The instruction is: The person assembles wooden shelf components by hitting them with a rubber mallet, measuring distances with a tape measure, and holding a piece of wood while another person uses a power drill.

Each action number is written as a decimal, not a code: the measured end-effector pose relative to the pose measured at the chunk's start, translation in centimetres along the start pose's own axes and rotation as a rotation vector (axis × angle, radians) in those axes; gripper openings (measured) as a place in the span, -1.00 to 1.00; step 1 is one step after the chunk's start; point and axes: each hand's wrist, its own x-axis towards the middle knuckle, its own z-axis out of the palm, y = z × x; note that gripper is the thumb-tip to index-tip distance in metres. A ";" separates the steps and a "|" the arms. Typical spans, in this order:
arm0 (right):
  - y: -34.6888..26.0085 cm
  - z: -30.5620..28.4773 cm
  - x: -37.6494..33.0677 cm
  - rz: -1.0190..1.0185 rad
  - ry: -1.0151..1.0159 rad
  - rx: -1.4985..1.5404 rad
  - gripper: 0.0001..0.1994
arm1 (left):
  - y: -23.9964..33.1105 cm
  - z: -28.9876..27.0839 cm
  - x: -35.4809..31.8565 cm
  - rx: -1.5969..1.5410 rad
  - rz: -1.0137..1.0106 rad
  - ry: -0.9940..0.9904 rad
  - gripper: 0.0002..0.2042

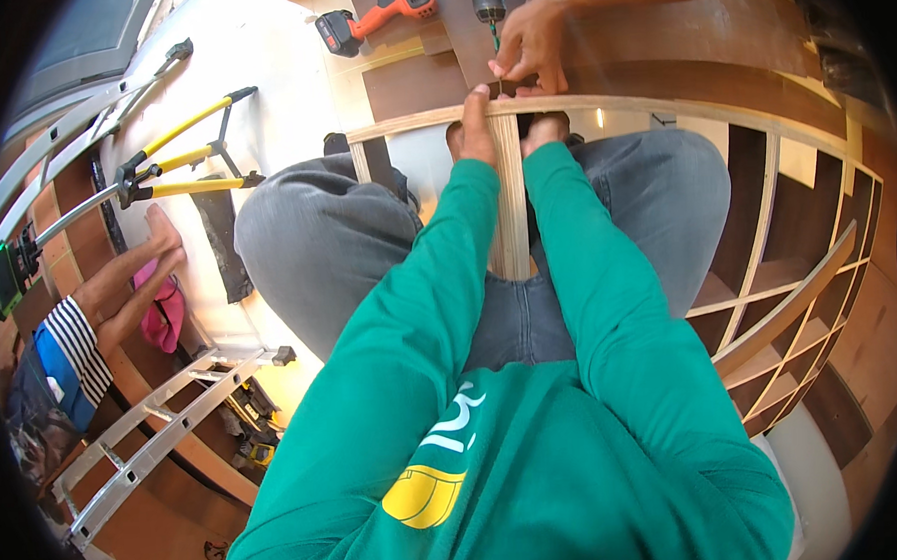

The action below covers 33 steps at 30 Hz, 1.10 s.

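Note:
A light wooden frame lies across my lap, with a long rail point(411, 119) running left to right and a short upright strip point(508, 197) meeting it between my legs. My left hand point(475, 129) is closed on the joint, thumb over the rail's far edge. On the other side of the strip, my right hand point(546, 132) grips the joint from beneath, its fingertips hidden by the rail. Just beyond, another person's hand point(534, 51) pinches near the rail's edge, by the thin bit of a power drill point(486, 0) pointed at the joint.
An orange and black cordless drill point(387, 10) rests on brown boards ahead. The frame's lattice point(766, 216) spreads to my right, crossed by a loose wooden strip point(790, 305). Left are a yellow-legged tripod point(178, 167), an aluminium ladder point(154, 423) and another person's bare legs point(128, 274).

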 end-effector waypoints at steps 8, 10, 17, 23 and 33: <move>-1.5 2.5 -3.0 -0.033 0.000 -0.046 -0.75 | -1.6 -0.3 2.6 -0.033 0.006 0.002 -0.36; -1.7 2.6 -3.4 -0.033 -0.008 -0.018 -0.75 | -1.4 0.0 2.1 -0.066 -0.005 0.004 -0.37; -1.9 2.8 -3.6 0.014 -0.025 0.040 -0.76 | -1.1 -0.3 1.7 -0.078 -0.051 -0.004 -0.39; -0.5 0.3 0.9 -0.059 -0.093 -0.025 -0.80 | 0.1 0.0 0.1 0.047 -0.010 0.028 -0.32; 0.5 0.3 -0.2 -0.154 -0.115 -0.054 -0.79 | 1.1 -0.6 -0.8 0.036 -0.045 0.011 -0.34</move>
